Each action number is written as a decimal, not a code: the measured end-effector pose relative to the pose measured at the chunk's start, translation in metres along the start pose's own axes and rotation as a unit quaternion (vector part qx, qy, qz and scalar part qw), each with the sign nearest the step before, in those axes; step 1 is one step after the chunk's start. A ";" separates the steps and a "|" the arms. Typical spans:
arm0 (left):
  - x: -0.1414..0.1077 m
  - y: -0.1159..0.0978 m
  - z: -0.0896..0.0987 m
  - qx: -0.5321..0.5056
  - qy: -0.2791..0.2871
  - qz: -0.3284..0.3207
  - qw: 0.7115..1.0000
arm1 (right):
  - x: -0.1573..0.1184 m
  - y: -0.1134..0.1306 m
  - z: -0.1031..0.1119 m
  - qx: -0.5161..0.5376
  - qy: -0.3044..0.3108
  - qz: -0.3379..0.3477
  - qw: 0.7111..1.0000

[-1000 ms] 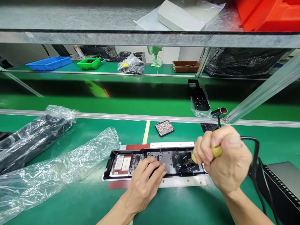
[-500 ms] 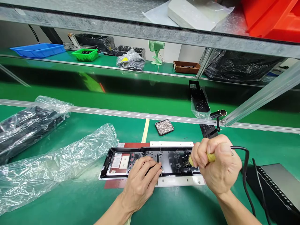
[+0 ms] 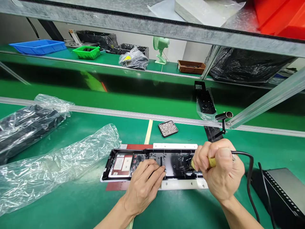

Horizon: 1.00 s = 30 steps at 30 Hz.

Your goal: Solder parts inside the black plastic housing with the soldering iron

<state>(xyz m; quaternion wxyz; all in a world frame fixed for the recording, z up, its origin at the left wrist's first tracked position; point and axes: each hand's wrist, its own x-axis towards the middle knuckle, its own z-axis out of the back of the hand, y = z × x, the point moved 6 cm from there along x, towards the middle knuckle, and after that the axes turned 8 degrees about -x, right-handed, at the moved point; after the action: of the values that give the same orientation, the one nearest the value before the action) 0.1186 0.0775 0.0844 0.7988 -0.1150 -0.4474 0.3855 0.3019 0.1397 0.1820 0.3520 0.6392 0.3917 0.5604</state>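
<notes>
Under my loosely spread, resting left fingers (image 3: 156,173) lies a long black plastic case (image 3: 171,168); my right fingers (image 3: 204,155) squeeze round a yellow-handled tool (image 3: 212,162).

Green bench (image 3: 71,203) — black tray (image 3: 171,134), clear bag (image 3: 71,162).

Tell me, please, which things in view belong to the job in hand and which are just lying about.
Seemingly in use:
black casing, under the left hand
yellow-handled tool, in the right hand
white strips along the casing
small tray of bits, perhaps

Seemingly just lying about:
clear plastic bag
blue tray
brown tray
green fan
</notes>
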 end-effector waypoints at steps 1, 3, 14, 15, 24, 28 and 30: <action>0.000 0.000 0.000 -0.003 0.000 0.001 1.000 | 0.000 0.000 -0.001 -0.003 0.001 0.004 1.000; 0.000 0.001 0.000 -0.008 -0.002 0.003 1.000 | 0.000 0.001 -0.003 -0.007 0.001 0.009 1.000; 0.022 -0.005 0.014 -0.042 -0.013 0.036 0.998 | -0.006 -0.008 -0.003 -0.004 -0.019 -0.010 1.000; 0.030 -0.001 0.016 -0.039 0.002 0.050 0.998 | -0.006 -0.008 -0.002 -0.004 -0.020 -0.008 1.000; 0.124 0.095 -0.005 0.060 0.157 0.128 0.977 | -0.006 -0.005 -0.003 0.005 -0.030 0.004 1.000; 0.144 0.127 -0.029 0.072 0.179 0.134 0.972 | -0.003 -0.004 -0.003 0.012 -0.040 0.004 0.999; 0.148 0.134 -0.041 0.073 0.191 0.134 0.970 | -0.002 -0.004 -0.002 0.014 -0.045 -0.001 0.999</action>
<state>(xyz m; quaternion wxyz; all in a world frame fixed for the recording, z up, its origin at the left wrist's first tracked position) 0.1268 0.2811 0.0825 0.8167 -0.1870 -0.2373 0.4916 0.2993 0.1398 0.1775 0.3611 0.6677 0.3842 0.5255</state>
